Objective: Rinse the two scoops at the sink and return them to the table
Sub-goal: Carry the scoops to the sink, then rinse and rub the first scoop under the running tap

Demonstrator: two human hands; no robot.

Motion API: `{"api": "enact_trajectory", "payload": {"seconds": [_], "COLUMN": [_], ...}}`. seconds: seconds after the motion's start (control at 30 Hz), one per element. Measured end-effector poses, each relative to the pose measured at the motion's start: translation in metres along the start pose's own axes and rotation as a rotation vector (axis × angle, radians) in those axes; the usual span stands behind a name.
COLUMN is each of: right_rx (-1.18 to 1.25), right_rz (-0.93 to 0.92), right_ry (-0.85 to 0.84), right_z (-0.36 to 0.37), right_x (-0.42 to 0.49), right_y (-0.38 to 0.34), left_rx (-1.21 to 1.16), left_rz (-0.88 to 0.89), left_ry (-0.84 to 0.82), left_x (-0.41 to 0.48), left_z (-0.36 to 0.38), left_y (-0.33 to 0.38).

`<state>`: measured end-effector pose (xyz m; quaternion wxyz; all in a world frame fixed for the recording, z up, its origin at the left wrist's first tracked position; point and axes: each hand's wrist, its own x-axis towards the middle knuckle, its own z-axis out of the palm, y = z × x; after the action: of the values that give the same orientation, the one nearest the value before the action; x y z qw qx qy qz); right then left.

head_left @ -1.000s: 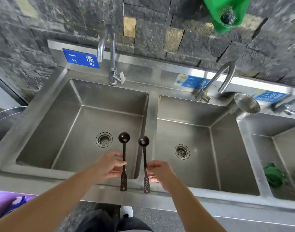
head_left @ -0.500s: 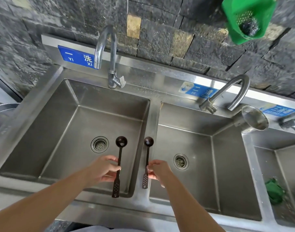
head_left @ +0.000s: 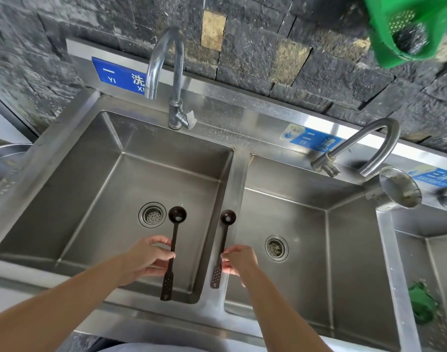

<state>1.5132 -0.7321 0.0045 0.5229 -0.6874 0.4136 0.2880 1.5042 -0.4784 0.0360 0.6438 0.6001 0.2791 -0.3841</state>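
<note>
Describer: Spread wider apart than a second ago, the left scoop (head_left: 174, 233) and the right scoop (head_left: 224, 236) are now held further out over the sink (head_left: 141, 323), which is seen closer.

Reader: What is shown, from the biggest thing down?

Describer: A steel sink is set against a dark stone wall (head_left: 268, 47). Its left basin (head_left: 90, 199) and middle basin (head_left: 331, 262) are parted by a narrow ridge (head_left: 240, 179). A curved faucet (head_left: 176, 80) is mounted behind the left basin, and no stream is seen falling from it.

Reader: How are the hands placed?

Describer: The left hand (head_left: 146, 260) is closed in a pinch round the thin handle of the left scoop. The right hand (head_left: 239, 260) is pinched likewise on the right scoop.

Reader: And where are the scoops?

Describer: The left scoop is held above the left basin, its bowl just beside the drain (head_left: 152, 214). The right scoop is held above the ridge. Both bowls are pointed toward the wall, and the perforated ends are turned toward the person.

Reader: Why are they held that way?

Describer: One scoop is probably kept in each hand so that neither is knocked, with the bowls forward to be brought under the spout. Rinsing is judged not yet begun. It is likely that a hand must be freed before the tap can be opened.
</note>
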Motion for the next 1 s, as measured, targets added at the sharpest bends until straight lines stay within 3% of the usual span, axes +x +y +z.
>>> {"api": "enact_trajectory", "payload": {"seconds": [0.2, 0.63, 1.0], "right_rx": [-0.058, -0.176, 0.010], "right_rz": [-0.018, -0.170, -0.187], "right_ry": [0.139, 0.221, 0.201], "right_z": [0.002, 0.005, 0.035], "right_x": [-0.010, -0.031, -0.048], "right_y": [0.000, 0.031, 0.008], "left_rx": [-0.021, -0.173, -0.438], "left_rz": [0.029, 0.153, 0.192], "left_ry": [0.015, 0.061, 0.076], "left_x": [-0.013, -0.044, -0.041], "left_z": [0.004, -0.001, -0.031], "left_y": [-0.002, -0.007, 0.032]}}
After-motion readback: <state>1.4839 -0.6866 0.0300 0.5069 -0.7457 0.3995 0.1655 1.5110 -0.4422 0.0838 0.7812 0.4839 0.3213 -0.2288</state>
